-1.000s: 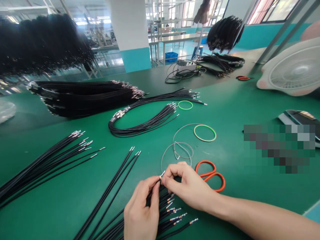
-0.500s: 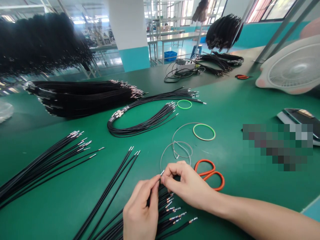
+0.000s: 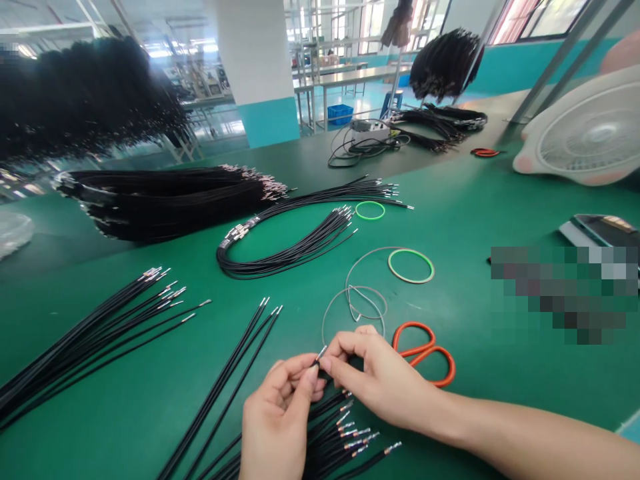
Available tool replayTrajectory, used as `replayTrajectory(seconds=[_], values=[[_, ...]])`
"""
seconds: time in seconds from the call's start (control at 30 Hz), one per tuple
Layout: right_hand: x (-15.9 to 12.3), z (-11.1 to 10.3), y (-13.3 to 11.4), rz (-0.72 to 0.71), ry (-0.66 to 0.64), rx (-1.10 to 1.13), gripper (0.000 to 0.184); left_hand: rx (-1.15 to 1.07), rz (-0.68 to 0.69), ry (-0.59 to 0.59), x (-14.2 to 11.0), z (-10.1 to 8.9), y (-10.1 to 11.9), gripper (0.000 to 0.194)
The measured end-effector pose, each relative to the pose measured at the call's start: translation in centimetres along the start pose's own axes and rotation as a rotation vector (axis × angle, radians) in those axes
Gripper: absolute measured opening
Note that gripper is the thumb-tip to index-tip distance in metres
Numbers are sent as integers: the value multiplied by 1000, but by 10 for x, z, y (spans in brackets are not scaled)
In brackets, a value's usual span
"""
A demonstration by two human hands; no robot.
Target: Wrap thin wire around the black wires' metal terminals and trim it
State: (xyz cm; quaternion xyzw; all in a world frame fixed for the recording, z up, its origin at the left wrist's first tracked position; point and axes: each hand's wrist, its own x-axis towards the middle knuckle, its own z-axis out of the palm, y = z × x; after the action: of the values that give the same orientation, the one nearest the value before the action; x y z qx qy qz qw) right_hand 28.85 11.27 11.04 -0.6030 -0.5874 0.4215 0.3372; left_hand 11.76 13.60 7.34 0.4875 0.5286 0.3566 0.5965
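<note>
Wire tip [image 3: 321,353] pinched between my hands

My left hand [image 3: 276,417] pinches the black wire just below its metal tip, thumb and fingers pressed together; my right hand [image 3: 379,381] curls in beside it, its fingertips [image 3: 329,363] closed at the same tip; under both hands a bundle of black wires [image 3: 332,437] with metal ends lies fanned on the green worktop [image 3: 480,393]; orange-handled scissors [image 3: 424,353] sit just beyond my right hand; a loop of thin grey wire [image 3: 353,313] lies just ahead.
</note>
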Motion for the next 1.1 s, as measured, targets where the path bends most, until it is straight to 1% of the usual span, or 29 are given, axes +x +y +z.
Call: replayTrajectory(seconds=[0.07, 0.13, 0.23, 0.3, 0.43, 0.53, 0.6, 0.7, 0.73, 0.8, 0.87, 0.9, 0.97, 1.0, 1.03, 1.1], values=[[0, 1, 0, -3, 3, -13, 25, -32, -46, 3, -2, 1, 6, 30], [-1, 2, 1, -16, 8, -20, 25, -59, -51, 45, -5, 5, 13, 31], [-1, 3, 1, -45, 20, -42, 26, -85, -7, 124, -9, 13, 21, 32], [0, 4, 1, -57, 24, -52, 25, -90, 15, 144, -11, 17, 24, 31], [0, 2, 1, -94, 28, -60, 21, -80, 33, 148, -11, 20, 25, 28], [0, 2, 1, -140, 18, -74, 23, -86, 45, 140, -10, 18, 24, 27], [0, 2, 3, -159, 19, -74, 24, -75, 45, 109, -9, 15, 22, 27], [0, -1, 6, -163, 76, -104, 18, -55, 59, 51, -8, 10, 20, 25], [-1, -2, 7, -169, 109, -128, 20, -60, 78, 51, -7, 9, 19, 24], [-2, -6, 9, -238, 189, -195, 29, -73, 106, 47, -6, 6, 16, 24], [-5, -10, 8, -396, 251, -301, 31, -68, 107, 14, -5, 3, 12, 28], [-5, -12, 8, -486, 255, -368, 30, -53, 116, 5, -5, 3, 10, 31], [-7, -15, 5, -608, 218, -490, 25, 4, 181, 29, -7, 1, 6, 33], [-7, -16, 3, -624, 199, -520, 23, 53, 235, 50, -8, 1, 4, 33], [-7, -17, 1, -606, 195, -515, 23, 117, 300, 70, -9, 0, 4, 31], [-7, -20, -3, -489, 214, -373, 24, 285, 458, 69, -12, -3, 5, 25]])
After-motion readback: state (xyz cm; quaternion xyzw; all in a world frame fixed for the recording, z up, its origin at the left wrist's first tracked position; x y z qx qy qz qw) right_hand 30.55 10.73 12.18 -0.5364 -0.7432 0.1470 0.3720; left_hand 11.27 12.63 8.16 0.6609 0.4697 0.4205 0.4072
